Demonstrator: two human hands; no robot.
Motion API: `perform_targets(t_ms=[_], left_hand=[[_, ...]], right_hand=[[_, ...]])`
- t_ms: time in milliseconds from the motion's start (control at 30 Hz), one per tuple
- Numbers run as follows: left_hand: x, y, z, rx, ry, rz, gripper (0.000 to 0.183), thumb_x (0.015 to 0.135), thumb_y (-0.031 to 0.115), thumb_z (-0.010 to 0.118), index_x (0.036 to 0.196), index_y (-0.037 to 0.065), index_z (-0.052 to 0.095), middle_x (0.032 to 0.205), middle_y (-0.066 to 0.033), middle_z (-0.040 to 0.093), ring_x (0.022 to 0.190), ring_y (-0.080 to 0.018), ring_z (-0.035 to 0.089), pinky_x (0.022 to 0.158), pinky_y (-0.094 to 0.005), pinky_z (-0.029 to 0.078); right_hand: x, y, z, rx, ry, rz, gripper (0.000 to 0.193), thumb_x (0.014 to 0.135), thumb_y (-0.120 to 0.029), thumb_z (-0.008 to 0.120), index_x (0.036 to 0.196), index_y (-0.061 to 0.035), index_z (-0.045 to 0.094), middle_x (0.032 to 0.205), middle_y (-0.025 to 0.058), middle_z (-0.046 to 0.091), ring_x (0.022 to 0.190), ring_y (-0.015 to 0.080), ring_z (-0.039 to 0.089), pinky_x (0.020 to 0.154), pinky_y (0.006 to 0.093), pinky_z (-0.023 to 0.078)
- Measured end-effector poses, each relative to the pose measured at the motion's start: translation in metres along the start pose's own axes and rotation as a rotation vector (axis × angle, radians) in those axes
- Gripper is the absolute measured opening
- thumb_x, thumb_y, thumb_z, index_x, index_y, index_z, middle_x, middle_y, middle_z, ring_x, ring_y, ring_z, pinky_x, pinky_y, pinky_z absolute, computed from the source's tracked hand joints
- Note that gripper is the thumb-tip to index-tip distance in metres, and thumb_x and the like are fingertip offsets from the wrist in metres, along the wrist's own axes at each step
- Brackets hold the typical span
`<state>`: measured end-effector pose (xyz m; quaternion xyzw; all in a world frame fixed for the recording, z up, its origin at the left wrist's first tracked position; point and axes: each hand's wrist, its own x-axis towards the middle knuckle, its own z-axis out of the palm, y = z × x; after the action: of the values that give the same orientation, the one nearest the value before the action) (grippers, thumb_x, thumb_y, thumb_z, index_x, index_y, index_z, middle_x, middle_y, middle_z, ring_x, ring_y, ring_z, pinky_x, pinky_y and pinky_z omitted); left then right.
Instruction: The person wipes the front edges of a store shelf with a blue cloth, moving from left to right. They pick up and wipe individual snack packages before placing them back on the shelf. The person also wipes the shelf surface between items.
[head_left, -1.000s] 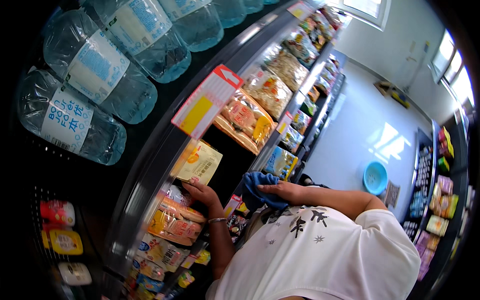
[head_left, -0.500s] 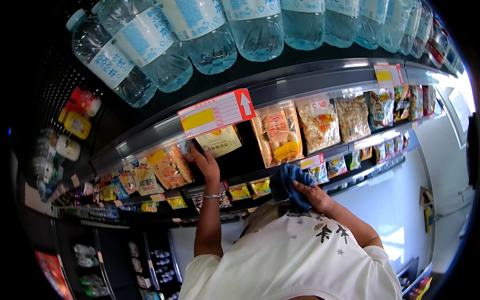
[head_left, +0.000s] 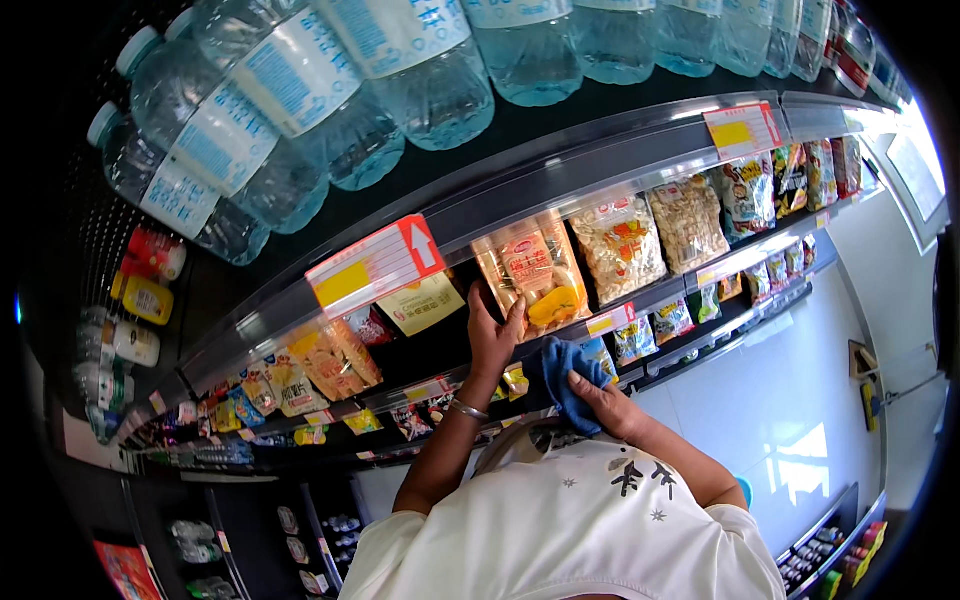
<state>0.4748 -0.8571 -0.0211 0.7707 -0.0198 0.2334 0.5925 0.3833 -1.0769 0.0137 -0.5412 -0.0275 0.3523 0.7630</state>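
My left hand (head_left: 495,332), with a bangle at its wrist, is at the left edge of an orange and clear bread pack (head_left: 533,275). Its thumb lies over the pack's front and its fingers go in along the side, partly hidden. A crumpled dark blue cloth (head_left: 573,377) is gripped in my right hand (head_left: 606,404), just in front of the shelf edge below that pack. To the left of my left hand, a cream-coloured pack (head_left: 420,304) sits further back on the same shelf.
Large water bottles (head_left: 430,100) line the shelf above. A red-and-yellow price tag (head_left: 375,266) hangs from its rail. Bags of snacks (head_left: 617,250) stand to the right, another orange pack (head_left: 335,360) to the left. A lower shelf holds small snack bags (head_left: 633,342).
My left hand has moved right, from beside the cream-coloured pack to the bread pack's left edge. The cloth stays in my right hand. The whole view has shifted slightly.
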Motion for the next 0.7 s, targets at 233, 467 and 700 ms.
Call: perform_targets(t_ms=[233,467,700], left_hand=[[0.011,0.008,-0.002,-0.282,-0.148,-0.333,0.044,0.09,0.018,0.073,0.121,-0.003,0.05,0.112,-0.0113,0.063,0.098,-0.0137,0.062,0.086,-0.0273,0.05],[0.013,0.004,-0.001,-0.303,-0.141,-0.319,0.036,0.086,0.015,0.077,0.107,-0.003,0.055,0.1,-0.0081,0.066,0.087,-0.0115,0.063,0.077,-0.0263,0.052],[0.005,-0.007,0.006,-0.276,-0.028,-0.261,0.034,0.08,0.016,0.083,0.097,0.0,0.058,0.089,-0.0051,0.066,0.075,-0.0093,0.061,0.07,-0.0254,0.05]], right_hand=[[-0.005,0.011,0.024,-0.069,0.045,-0.235,0.051,0.103,-0.037,0.05,0.141,-0.0038,0.047,0.126,0.0016,0.057,0.114,0.0113,0.05,0.102,0.027,0.04],[0.0,0.016,0.028,-0.053,0.103,-0.169,0.052,0.103,-0.036,0.051,0.143,-0.0035,0.044,0.134,0.0038,0.054,0.121,0.0133,0.048,0.103,0.0282,0.038],[0.008,0.019,0.034,-0.042,-0.028,-0.206,0.053,0.103,-0.036,0.051,0.145,-0.0042,0.043,0.135,0.0034,0.054,0.121,0.0132,0.048,0.104,0.0287,0.039]])
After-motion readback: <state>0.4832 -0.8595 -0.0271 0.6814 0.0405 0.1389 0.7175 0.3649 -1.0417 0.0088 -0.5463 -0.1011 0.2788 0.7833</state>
